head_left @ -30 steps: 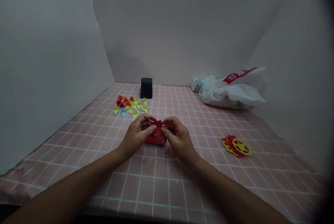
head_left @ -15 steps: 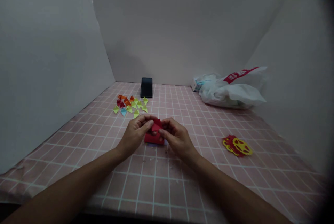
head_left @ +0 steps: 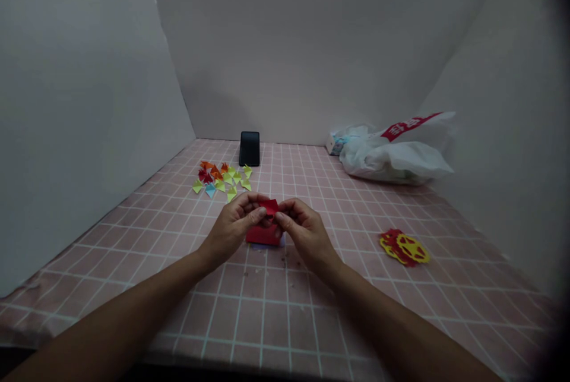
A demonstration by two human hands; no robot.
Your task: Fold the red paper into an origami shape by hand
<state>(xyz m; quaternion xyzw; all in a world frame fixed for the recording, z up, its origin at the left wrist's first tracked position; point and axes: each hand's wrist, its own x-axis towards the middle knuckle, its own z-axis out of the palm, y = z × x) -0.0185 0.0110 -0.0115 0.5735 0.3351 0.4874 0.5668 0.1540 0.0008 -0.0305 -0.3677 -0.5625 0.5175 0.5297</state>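
Observation:
A small piece of folded red paper [head_left: 269, 207] is pinched between the fingertips of both hands. My left hand [head_left: 234, 221] is closed on its left side, thumb in front. From the right, my right hand [head_left: 303, 229] grips the other edge, also with the thumb nearest me. Just beneath the fingers lies a stack of red paper [head_left: 262, 236], partly covered by them, with a purple edge [head_left: 267, 246] showing under it. Beyond my left hand sits a group of small folded paper pieces [head_left: 219, 186] in yellow, orange, red and blue.
A dark phone [head_left: 249, 149] leans upright at the back. At the back right are a white plastic bag [head_left: 394, 159] and a tissue box [head_left: 332, 143]. Red and yellow cut-out shapes [head_left: 404, 248] lie to the right on the pink checked tablecloth [head_left: 240, 322]. White walls enclose the table.
The red paper has turned between my fingers, its flat triangular face now showing as a squarer flap pointing up. Both thumbs have shifted slightly upward on it.

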